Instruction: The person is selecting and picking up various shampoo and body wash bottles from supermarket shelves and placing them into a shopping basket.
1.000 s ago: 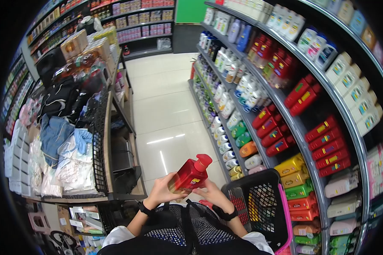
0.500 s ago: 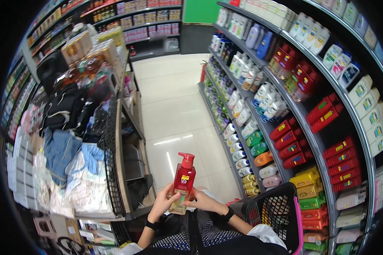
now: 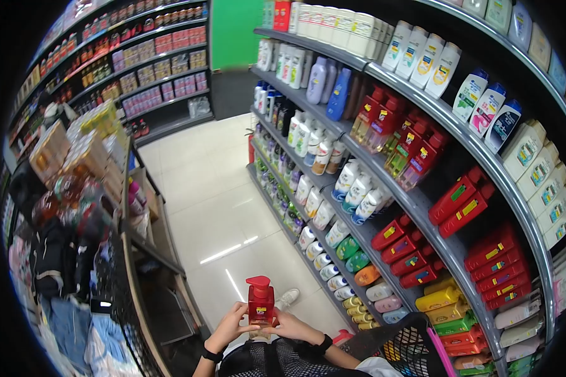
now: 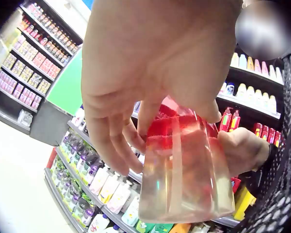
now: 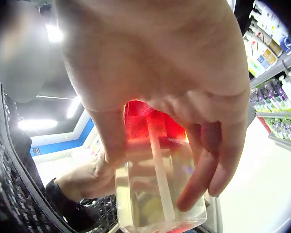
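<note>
A red pump bottle (image 3: 260, 308) with a clear lower half stands roughly upright in front of the person's chest, its pump head on top. The left hand (image 3: 231, 325) grips it from the left side, and the right hand (image 3: 297, 327) holds the right side, thumbs toward the front label. From below, the left wrist view shows pale liquid and a dip tube inside the clear bottle base (image 4: 184, 184), with the left fingers (image 4: 123, 145) along its side. In the right wrist view, the right fingers (image 5: 203, 170) curl by the bottle's other side.
Shelves of shampoo and lotion bottles (image 3: 352, 188) line the right side, including similar red pump bottles (image 3: 415, 147). A black mesh shopping basket (image 3: 415, 345) with a pink edge hangs by the right arm. At left stands a table with clothes (image 3: 60, 327) and boxes (image 3: 91, 141). Tiled floor (image 3: 201, 182) runs between.
The bottle has gone from tilted rightward to roughly upright, its label facing the person. Both hands keep hold of it. The head view has turned toward the right-hand shelves.
</note>
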Demonstrator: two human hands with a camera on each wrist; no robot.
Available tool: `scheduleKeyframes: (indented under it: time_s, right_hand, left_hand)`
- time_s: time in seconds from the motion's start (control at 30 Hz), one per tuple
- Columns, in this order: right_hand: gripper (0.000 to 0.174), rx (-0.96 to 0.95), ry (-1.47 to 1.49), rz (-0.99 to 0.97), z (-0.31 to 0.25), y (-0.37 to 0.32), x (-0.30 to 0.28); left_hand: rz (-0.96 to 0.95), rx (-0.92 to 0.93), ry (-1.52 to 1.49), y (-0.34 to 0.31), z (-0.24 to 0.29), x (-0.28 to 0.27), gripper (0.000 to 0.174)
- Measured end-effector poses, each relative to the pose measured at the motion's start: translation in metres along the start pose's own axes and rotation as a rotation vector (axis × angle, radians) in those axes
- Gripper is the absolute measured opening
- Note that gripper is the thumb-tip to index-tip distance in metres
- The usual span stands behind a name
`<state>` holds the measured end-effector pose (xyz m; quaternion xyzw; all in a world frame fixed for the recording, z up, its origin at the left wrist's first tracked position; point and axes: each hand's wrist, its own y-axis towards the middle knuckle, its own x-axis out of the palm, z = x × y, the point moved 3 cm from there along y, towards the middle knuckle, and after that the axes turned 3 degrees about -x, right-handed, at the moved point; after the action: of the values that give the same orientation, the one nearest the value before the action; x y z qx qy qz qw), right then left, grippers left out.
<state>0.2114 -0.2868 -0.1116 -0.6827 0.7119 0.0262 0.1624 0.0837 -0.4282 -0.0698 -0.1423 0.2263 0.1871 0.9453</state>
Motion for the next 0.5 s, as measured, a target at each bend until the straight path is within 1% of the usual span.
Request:
scheduleKeyframes:
  time_s: [0.03, 0.07, 0.17, 0.2, 0.23, 0.3, 0.33, 0.37, 0.4, 0.43, 0.47, 0.5]
  right_hand:
    - [0.068, 0.007, -0.001, 0.037, -0.005, 0.01, -0.024]
    - [0.067, -0.047, -0.007, 0.099, -0.011, 0.02, -0.051]
    - [0.066, -0.016, -0.064, 0.19, -0.023, 0.045, -0.129]
    - [0.068, 0.006, -0.117, 0.247, -0.021, 0.053, -0.153]
    - [0.074, 0.03, -0.126, 0.271, -0.012, 0.062, -0.177]
    - [0.071, -0.078, -0.146, 0.41, -0.002, 0.078, -0.221]
    - [0.068, -0.132, -0.145, 0.477, -0.013, 0.08, -0.246]
    - [0.066, -0.117, -0.143, 0.518, -0.007, 0.086, -0.265]
    - [0.067, -0.103, -0.175, 0.593, 0.002, 0.09, -0.283]
    - [0.068, -0.087, -0.206, 0.667, 0.008, 0.092, -0.3]
    - [0.068, -0.081, -0.203, 0.7, 0.011, 0.091, -0.314]
    - [0.068, -0.082, -0.199, 0.748, 0.01, 0.089, -0.327]
  left_hand:
    - [-0.015, 0.013, 0.009, 0.028, 0.007, -0.005, 0.057]
    - [-0.033, 0.046, -0.001, 0.057, 0.017, -0.009, 0.056]
    - [-0.084, 0.118, 0.003, 0.145, 0.051, -0.023, 0.058]
    - [-0.103, 0.172, 0.007, 0.175, 0.062, -0.026, 0.059]
    - [-0.124, 0.227, 0.011, 0.204, 0.074, -0.028, 0.06]
    - [-0.166, 0.293, 0.025, 0.261, 0.093, -0.03, 0.065]
    - [-0.168, 0.337, 0.024, 0.287, 0.103, -0.029, 0.067]
    - [-0.173, 0.386, 0.024, 0.313, 0.114, -0.027, 0.069]
    - [-0.199, 0.402, 0.035, 0.335, 0.124, -0.024, 0.069]
    - [-0.184, 0.454, -0.003, 0.355, 0.135, -0.023, 0.069]
    - [-0.17, 0.507, -0.046, 0.374, 0.147, -0.021, 0.07]
    - [-0.198, 0.525, -0.039, 0.39, 0.157, -0.018, 0.07]
